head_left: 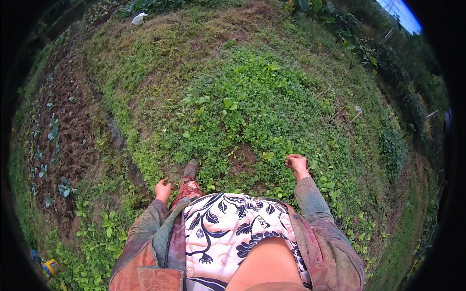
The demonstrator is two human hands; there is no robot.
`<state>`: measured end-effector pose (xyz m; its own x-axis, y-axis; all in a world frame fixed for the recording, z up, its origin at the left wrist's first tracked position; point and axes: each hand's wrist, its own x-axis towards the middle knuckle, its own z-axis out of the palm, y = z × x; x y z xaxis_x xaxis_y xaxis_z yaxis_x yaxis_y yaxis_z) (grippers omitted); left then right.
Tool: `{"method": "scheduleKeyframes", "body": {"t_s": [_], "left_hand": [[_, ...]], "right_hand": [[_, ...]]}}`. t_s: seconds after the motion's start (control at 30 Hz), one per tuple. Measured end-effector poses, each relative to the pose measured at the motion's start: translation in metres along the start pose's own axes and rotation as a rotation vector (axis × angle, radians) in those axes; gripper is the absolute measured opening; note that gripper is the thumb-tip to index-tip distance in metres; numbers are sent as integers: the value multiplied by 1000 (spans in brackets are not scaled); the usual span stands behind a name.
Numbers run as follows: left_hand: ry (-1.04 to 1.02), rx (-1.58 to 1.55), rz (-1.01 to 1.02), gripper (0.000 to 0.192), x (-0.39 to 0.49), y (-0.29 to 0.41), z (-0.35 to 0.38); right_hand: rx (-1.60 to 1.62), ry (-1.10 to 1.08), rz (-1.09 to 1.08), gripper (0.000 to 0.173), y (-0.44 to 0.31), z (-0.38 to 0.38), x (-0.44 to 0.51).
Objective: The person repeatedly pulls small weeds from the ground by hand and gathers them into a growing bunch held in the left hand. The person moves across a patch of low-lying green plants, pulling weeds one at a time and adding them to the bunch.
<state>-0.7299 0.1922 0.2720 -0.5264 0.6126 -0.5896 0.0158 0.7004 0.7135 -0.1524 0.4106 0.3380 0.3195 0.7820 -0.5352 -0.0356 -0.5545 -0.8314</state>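
Observation:
My left hand [164,191] hangs beside my left thigh, its fingers loosely bent and a little apart, with nothing visible in it. Ahead of it, one shoe [190,168] covered in soil is planted at the edge of the greenery. Out to the right, my right hand [297,165] is held over the low plants with its fingers curled inward. Whether something small is inside those fingers cannot be seen. Before me spreads a dense patch of low leafy plants [269,91], with broader light-green leaves [229,103] among them. A patch of bare soil [244,158] shows between my hands.
To the left runs a tilled soil bed [78,142] with young cabbage-like plants [64,188]. A narrow wet furrow [118,136] borders it. A white plastic bag [139,18] lies far ahead. At lower left sits a yellow container [52,266]. Dense bushes [397,69] line the right side.

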Motion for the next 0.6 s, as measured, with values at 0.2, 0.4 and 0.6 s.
{"method": "scheduleKeyframes", "body": {"t_s": [0.2, 0.4, 0.6], "left_hand": [[-82, -46, 80, 42, 8, 40, 25], [-310, 323, 365, 44, 29, 120, 65], [-647, 835, 746, 45, 13, 204, 112]], "right_hand": [[-356, 47, 203, 10, 180, -116, -111], [-648, -10, 193, 10, 266, -166, -134], [-535, -67, -136, 11, 292, -150, -98]]}}
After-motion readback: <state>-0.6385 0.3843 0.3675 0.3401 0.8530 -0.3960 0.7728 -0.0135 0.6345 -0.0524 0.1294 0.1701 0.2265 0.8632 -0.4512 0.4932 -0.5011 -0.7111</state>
